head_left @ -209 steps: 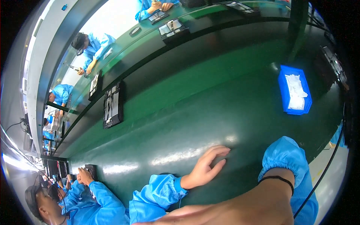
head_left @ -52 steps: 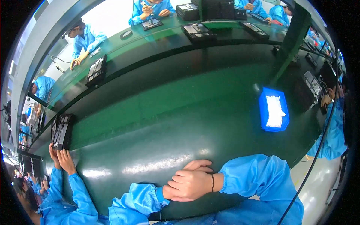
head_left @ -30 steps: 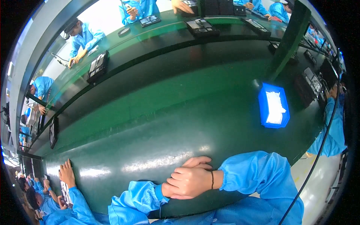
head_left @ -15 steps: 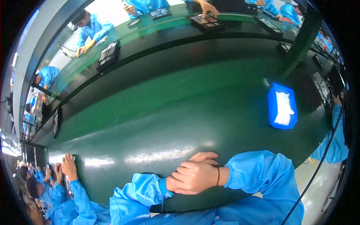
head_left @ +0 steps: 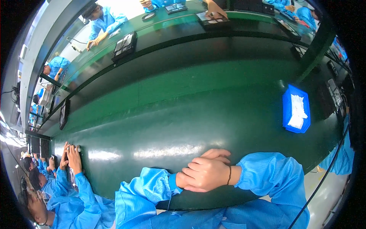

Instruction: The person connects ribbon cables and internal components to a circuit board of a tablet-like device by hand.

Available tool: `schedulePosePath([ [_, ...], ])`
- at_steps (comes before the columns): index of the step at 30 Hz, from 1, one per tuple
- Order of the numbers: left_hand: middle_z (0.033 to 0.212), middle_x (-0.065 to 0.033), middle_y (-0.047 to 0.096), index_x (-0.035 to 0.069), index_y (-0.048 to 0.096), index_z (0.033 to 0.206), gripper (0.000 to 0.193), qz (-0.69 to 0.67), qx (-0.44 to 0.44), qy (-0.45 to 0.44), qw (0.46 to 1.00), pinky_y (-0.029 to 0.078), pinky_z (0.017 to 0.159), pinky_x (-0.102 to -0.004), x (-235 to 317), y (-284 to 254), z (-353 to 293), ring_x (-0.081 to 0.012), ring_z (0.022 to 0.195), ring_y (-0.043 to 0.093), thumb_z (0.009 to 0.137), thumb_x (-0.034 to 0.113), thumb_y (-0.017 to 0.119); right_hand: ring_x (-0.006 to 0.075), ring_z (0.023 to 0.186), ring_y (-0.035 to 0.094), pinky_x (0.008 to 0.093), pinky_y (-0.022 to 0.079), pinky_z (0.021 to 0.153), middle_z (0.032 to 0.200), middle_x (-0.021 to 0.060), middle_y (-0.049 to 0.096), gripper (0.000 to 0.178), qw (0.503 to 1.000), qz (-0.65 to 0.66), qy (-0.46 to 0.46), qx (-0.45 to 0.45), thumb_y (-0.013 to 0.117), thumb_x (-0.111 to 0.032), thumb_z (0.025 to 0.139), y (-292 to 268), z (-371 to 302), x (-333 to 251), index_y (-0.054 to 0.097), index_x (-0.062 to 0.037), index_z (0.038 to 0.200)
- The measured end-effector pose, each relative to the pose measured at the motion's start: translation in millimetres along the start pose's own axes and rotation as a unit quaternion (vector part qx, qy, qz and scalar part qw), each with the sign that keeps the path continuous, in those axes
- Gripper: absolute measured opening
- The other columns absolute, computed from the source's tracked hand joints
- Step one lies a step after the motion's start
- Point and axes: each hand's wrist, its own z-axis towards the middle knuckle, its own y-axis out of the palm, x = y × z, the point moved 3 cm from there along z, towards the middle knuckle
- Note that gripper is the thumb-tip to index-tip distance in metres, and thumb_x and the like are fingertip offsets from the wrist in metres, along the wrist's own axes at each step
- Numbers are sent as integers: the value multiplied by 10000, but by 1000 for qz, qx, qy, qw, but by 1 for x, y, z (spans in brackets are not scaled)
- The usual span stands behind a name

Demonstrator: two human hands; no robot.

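Observation:
My hands rest one over the other at the near edge of the green tabletop. The right hand (head_left: 207,173), with a dark band at its wrist, lies on top, its fingers curled over the back of the left. Mostly hidden beneath it, my left hand (head_left: 216,154) shows only some stretched fingers past the right knuckles and a bit of wrist at the blue cuff. No tool or part shows in either hand. A blue bin (head_left: 286,114) holding small white pieces stands beyond them to the right.
A co-worker's hands (head_left: 73,158) are at the table's left end. Across a raised dark ledge (head_left: 167,44), other people in blue work beside black trays (head_left: 124,45). A green post (head_left: 318,47) rises at the far right. A black cable (head_left: 324,175) hangs down on the right.
The whole view has turned slightly left, so things sit further right in the picture. My hands keep the same folded pose. More of the neighbour at the left shows.

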Motion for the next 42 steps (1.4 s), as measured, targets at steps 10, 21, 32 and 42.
schedulePosePath([
  [10,1286,-184,562,47,516,1322,821,-14,-2,-22,1000,447,1040,-318,12,-4,-2,-273,1224,549,766,640,407,194,706,602,308,457,680,817,60,631,316,1000,2,12,-6,625,-371,843,-1,0,0,629,-62,910],
  [21,1294,-179,556,38,518,1317,805,17,7,7,1000,442,1050,-330,11,-6,-4,-277,1225,547,771,619,410,196,705,599,311,460,697,849,61,646,321,1000,-3,14,2,625,-386,843,2,-2,-2,628,-69,896],
  [32,969,-74,698,92,686,975,297,97,120,143,978,516,885,-281,49,-13,-5,-166,921,673,934,145,397,187,672,565,307,433,673,779,37,600,298,1000,-6,12,6,618,-381,847,2,0,-1,612,-84,858],
  [42,969,-61,708,139,704,948,338,71,85,41,993,521,898,-290,-33,-22,21,-185,936,676,943,131,366,193,647,557,304,431,655,717,38,563,290,1000,-10,2,10,617,-381,852,1,1,0,597,-91,836],
])
